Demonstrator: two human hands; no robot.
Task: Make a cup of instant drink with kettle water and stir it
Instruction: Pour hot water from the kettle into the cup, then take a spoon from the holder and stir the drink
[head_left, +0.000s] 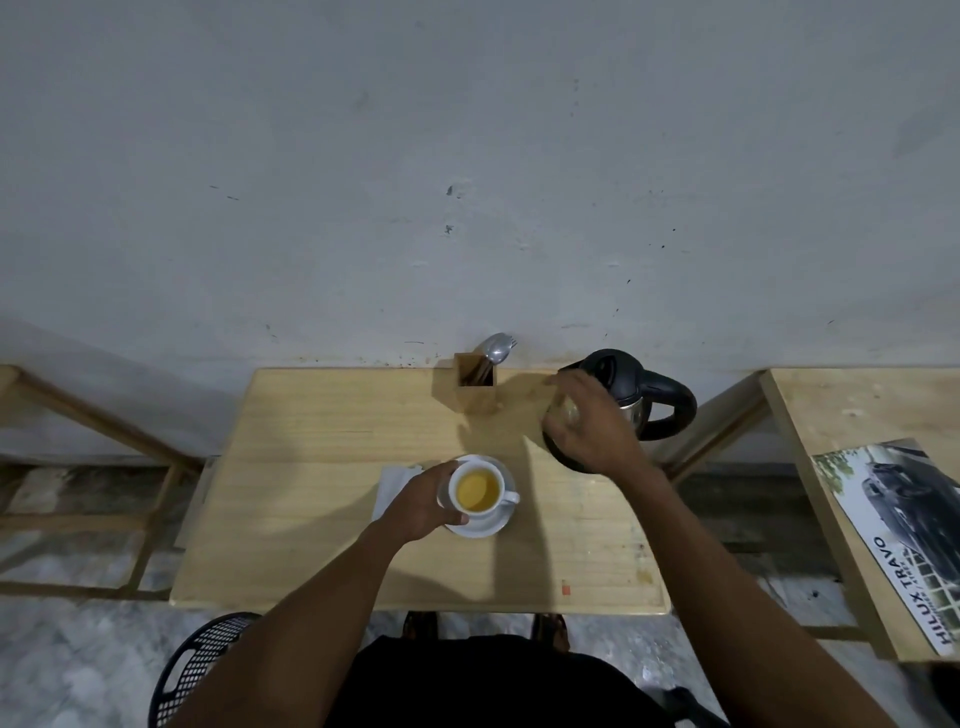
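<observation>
A white cup (505, 500) full of pale yellow drink stands on a white saucer (483, 528) near the middle of the wooden table (311, 467). My left hand (421, 501) wraps around the cup's left side, thumb at the saucer's rim. A black and steel kettle (623, 374) stands at the back right, its handle pointing right and free. My right hand (592, 431) hovers over the kettle's left side with fingers curved and apart, holding nothing I can see. A spoon (496, 348) sticks out of a wooden holder (475, 389) by the wall.
A white napkin (389, 486) lies left of the saucer, partly under my left hand. A second wooden table (831, 405) with a car poster (909, 519) stands to the right. A black mesh chair (197, 670) sits at bottom left. The wall runs close behind the table.
</observation>
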